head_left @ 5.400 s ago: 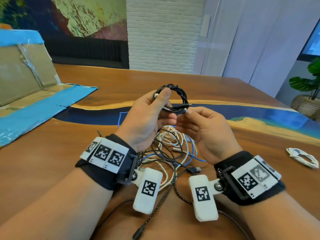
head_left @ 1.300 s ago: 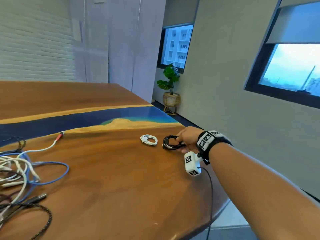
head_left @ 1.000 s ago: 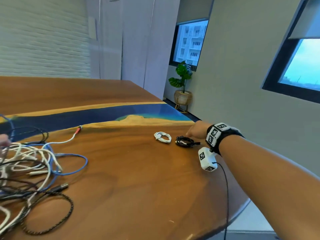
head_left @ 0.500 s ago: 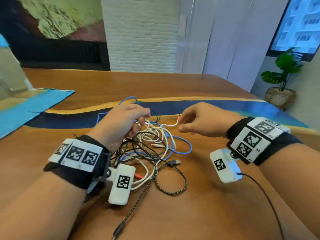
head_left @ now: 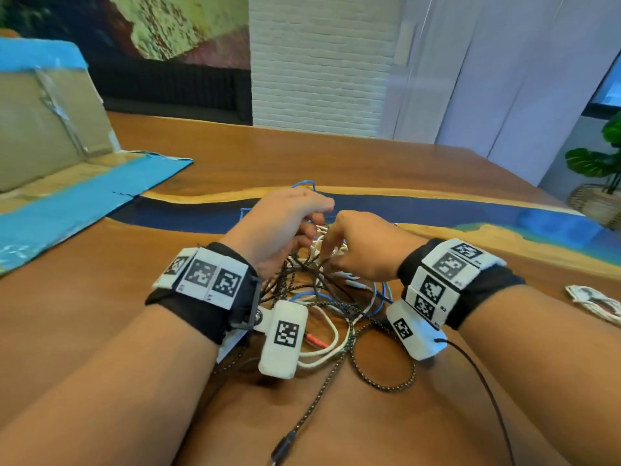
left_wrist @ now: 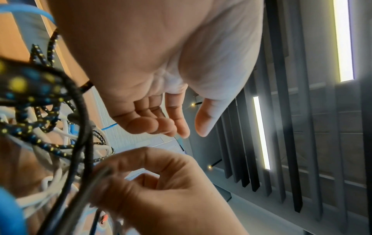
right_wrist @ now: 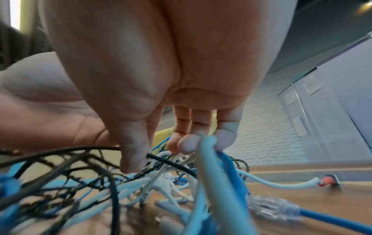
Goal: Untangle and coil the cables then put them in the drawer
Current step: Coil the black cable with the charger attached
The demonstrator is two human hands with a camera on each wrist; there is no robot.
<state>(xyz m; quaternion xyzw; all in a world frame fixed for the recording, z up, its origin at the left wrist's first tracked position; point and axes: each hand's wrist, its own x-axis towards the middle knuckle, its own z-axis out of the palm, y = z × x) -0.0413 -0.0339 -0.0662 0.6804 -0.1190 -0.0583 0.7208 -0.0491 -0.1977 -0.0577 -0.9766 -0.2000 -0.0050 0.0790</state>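
Note:
A tangle of cables (head_left: 322, 297), white, blue, black and braided, lies on the wooden table (head_left: 100, 314) right in front of me. My left hand (head_left: 319, 216) hovers over its far side. In the left wrist view the left hand (left_wrist: 191, 130) has loosely curled fingers and holds nothing. My right hand (head_left: 331, 250) reaches into the tangle from the right. There my right hand (left_wrist: 112, 171) pinches a dark cable between thumb and forefinger. In the right wrist view its fingertips (right_wrist: 189, 144) press among white and blue strands of the tangle (right_wrist: 141, 182).
A coiled white cable (head_left: 596, 302) lies on the table at the right edge. An open cardboard box with blue tape (head_left: 43, 129) stands at the far left. A braided loop (head_left: 383, 375) trails toward me. A potted plant (head_left: 598, 163) is beyond the table's right side.
My right hand set the black coil down far right beside the white coil, came back, let go of the red-tipped white cable end and went into the tangle. The left hand stayed over it.

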